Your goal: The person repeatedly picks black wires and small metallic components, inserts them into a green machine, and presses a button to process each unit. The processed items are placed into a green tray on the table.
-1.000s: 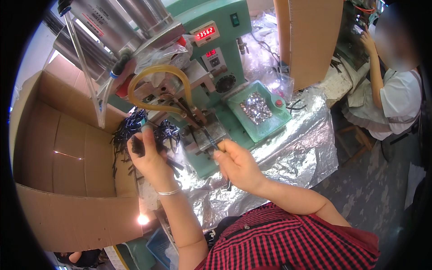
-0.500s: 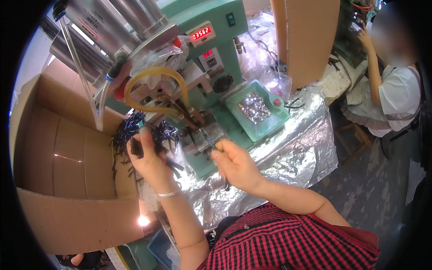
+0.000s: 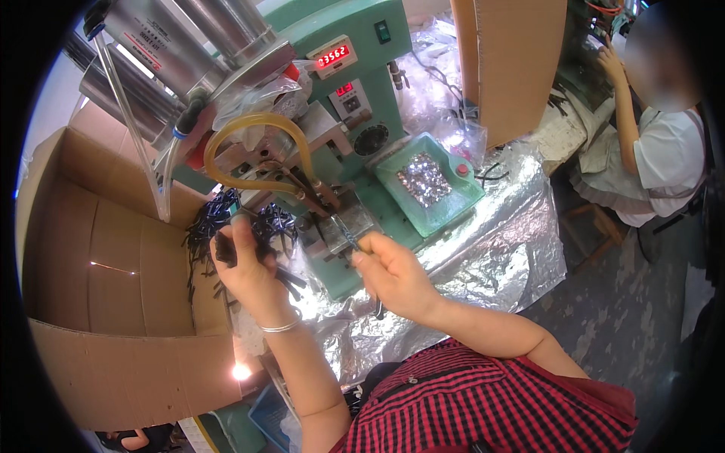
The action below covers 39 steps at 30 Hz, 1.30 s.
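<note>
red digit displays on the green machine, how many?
2. The upper display sits on the machine head below the green switch; the smaller lower display is just beneath it, above the round knob. None seem hidden.

right hand (image 3: 396, 275) | edged left toward press (image 3: 332, 226) | left hand (image 3: 245, 264) | lifted slightly at black pieces (image 3: 226, 219)

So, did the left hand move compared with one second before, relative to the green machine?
No, hardly. The left hand holds a bundle of black strips at the same place beside the green machine, by the cardboard box.
</note>
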Available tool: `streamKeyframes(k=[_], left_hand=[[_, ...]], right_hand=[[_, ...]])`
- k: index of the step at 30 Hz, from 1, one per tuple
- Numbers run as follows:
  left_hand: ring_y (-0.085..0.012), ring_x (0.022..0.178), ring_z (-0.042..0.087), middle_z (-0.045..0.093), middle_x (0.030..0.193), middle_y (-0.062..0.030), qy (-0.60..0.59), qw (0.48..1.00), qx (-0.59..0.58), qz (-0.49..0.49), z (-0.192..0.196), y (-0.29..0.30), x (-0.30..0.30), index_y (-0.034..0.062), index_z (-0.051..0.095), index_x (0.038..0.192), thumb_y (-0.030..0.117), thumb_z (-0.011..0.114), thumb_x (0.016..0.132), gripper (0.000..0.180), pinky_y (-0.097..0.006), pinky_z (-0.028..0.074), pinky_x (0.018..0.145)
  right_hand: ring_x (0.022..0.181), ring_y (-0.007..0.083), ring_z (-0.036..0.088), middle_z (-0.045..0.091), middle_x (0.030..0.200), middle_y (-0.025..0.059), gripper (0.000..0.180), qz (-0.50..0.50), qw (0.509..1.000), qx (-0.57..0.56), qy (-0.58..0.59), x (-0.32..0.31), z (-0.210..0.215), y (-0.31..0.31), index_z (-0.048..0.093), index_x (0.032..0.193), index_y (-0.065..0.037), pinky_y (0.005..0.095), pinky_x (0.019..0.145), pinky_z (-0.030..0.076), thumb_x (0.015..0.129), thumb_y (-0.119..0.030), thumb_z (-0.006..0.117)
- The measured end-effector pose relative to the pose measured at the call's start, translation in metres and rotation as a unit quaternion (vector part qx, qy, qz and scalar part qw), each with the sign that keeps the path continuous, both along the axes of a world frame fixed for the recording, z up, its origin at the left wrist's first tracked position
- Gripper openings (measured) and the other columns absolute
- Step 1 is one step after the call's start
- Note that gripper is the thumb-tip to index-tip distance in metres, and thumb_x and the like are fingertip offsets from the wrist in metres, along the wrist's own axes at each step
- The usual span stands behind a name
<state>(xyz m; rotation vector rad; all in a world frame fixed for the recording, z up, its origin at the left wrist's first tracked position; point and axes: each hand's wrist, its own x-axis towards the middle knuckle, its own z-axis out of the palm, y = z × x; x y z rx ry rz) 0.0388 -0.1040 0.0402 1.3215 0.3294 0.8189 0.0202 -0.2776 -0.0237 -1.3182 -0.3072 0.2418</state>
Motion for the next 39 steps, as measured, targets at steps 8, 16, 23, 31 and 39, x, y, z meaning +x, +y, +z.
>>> streamKeyframes(k=[8,16,23,31,39], left_hand=[[-0.0036,0.050,0.041,0.047,0.069,0.0031,0.005,1.000,-0.002,0.004,0.004,-0.005,-0.005,0.0101,0.052,0.086,0.026,0.071,0.088,0.025,-0.017,0.028,0.039],[-0.0040,0.049,0.042,0.049,0.069,0.0021,-0.004,0.999,-0.031,0.016,-0.019,-0.021,-0.031,0.0069,0.055,0.091,0.022,0.061,0.093,0.016,-0.017,0.028,0.038],[-0.0050,0.053,0.048,0.058,0.074,-0.0008,0.175,0.969,-0.033,-0.170,-0.046,-0.065,-0.042,0.0028,0.062,0.096,0.022,0.059,0.095,0.019,-0.017,0.034,0.042],[-0.0048,0.040,0.042,0.059,0.067,-0.0037,0.175,0.948,-0.105,-0.243,-0.027,-0.077,-0.022,0.0007,0.061,0.102,0.027,0.053,0.097,0.028,-0.017,0.026,0.035],[-0.0048,0.041,0.040,0.056,0.064,-0.0027,0.171,0.951,-0.098,-0.237,-0.032,-0.077,-0.017,0.0016,0.060,0.098,0.023,0.055,0.096,0.022,-0.017,0.026,0.037]], right_hand=[[0.052,0.0015,0.043,0.046,0.061,-0.0047,0.012,0.003,1.000,0.001,0.006,-0.001,0.002,0.001,0.050,0.090,-0.004,0.0193,0.047,0.034,0.099,-0.013,0.048],[0.050,0.0023,0.042,0.046,0.058,-0.0043,0.013,0.008,0.999,0.035,0.037,-0.001,0.004,0.002,0.051,0.091,-0.004,0.0206,0.045,0.033,0.099,-0.015,0.050],[0.051,0.0039,0.045,0.049,0.059,-0.0031,0.019,0.003,0.998,0.015,0.055,0.005,0.005,-0.012,0.056,0.092,-0.004,0.0225,0.047,0.036,0.098,-0.022,0.053],[0.076,0.0187,0.063,0.065,0.083,0.0089,0.023,-0.398,0.859,-0.269,-0.179,0.092,-0.059,-0.115,0.062,0.104,-0.003,0.0333,0.070,0.049,0.093,-0.021,0.056],[0.086,0.0247,0.065,0.068,0.089,0.0098,0.028,-0.406,0.840,-0.343,-0.108,0.141,-0.101,-0.132,0.065,0.108,-0.008,0.0396,0.078,0.048,0.094,-0.025,0.048]])
